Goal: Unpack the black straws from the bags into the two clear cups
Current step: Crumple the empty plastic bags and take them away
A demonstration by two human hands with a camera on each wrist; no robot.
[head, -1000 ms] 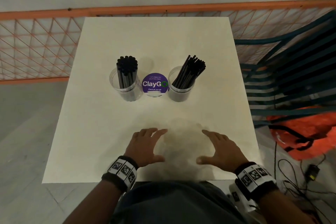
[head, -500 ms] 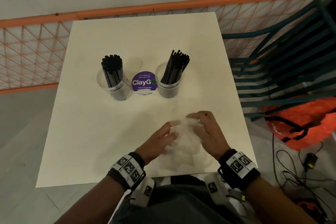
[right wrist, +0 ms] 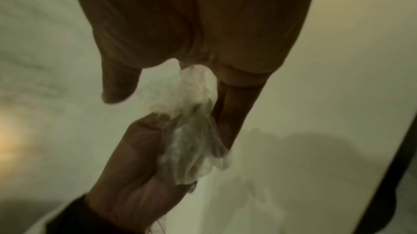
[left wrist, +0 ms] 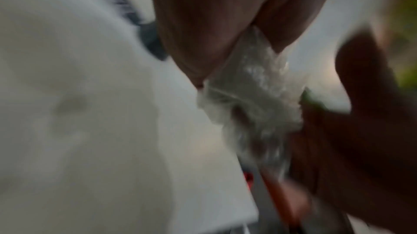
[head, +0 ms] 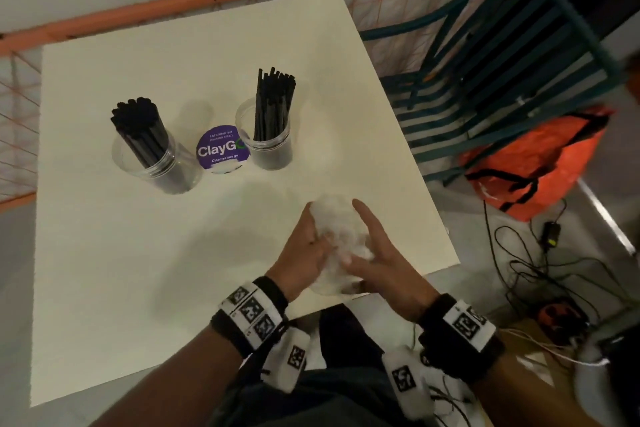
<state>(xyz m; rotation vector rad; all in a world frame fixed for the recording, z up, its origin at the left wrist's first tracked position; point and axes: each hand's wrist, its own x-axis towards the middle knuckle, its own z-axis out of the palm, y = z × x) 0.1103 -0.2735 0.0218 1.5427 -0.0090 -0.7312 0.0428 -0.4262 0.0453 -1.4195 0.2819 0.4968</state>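
Note:
Two clear cups stand on the white table [head: 138, 288], each holding a bundle of black straws: the left cup [head: 152, 166] with straws [head: 138, 128], the right cup [head: 273, 152] with straws [head: 273, 104]. Near the table's front right edge, a crumpled wad of clear plastic bags [head: 337, 229] sits between both hands. My left hand [head: 304, 250] grips it from the left, thumb and fingers pinching the plastic [left wrist: 255, 98]. My right hand [head: 381, 260] presses it from the right with straight fingers and a spread thumb; the right wrist view shows the wad [right wrist: 192, 131] against that palm.
A round purple "ClayGo" sign [head: 223, 149] stands between the cups. Right of the table are a teal slatted chair [head: 502, 55], an orange bag [head: 540, 163] and cables [head: 540, 270] on the floor. An orange mesh fence [head: 173, 3] runs behind.
Both hands went from lying apart on the table to gathering the clear plastic into a wad between them. The wad has shifted toward the front right edge.

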